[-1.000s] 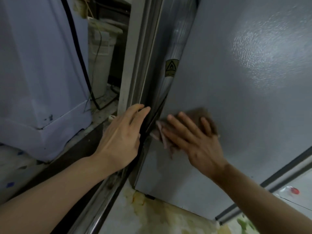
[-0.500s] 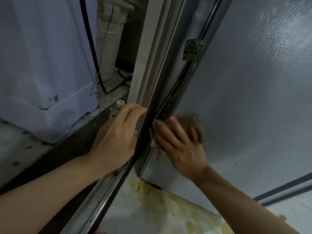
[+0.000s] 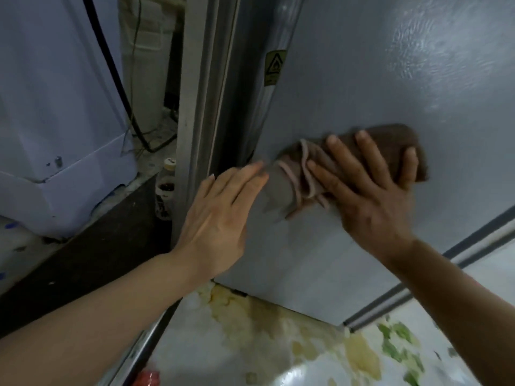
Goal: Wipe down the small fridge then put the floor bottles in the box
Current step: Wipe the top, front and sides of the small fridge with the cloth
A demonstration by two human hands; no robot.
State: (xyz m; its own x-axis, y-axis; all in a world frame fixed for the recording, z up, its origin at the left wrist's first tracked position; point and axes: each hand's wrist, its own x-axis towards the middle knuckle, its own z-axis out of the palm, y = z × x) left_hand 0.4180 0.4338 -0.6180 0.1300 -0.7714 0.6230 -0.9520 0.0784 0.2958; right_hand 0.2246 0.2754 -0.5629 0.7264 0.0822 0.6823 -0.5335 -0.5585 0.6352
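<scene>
- left hand (image 3: 220, 218): fingers straight and together, palm flat, forearm reaching in from lower left
- right hand (image 3: 370, 190): fingers spread, pressing flat, forearm from lower right

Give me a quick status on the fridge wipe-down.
Right hand flat, pressing brown cloth on fridge side. Left hand open at fridge edge. Bottle on floor, untouched.

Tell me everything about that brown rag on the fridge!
The brown rag looks like soft, worn cloth, bunched into folds with a paler pinkish hem showing. It lies flat against the grey side of the fridge. The right hand presses it there with spread, straight fingers. The left hand sits just beside its loose edge.
</scene>
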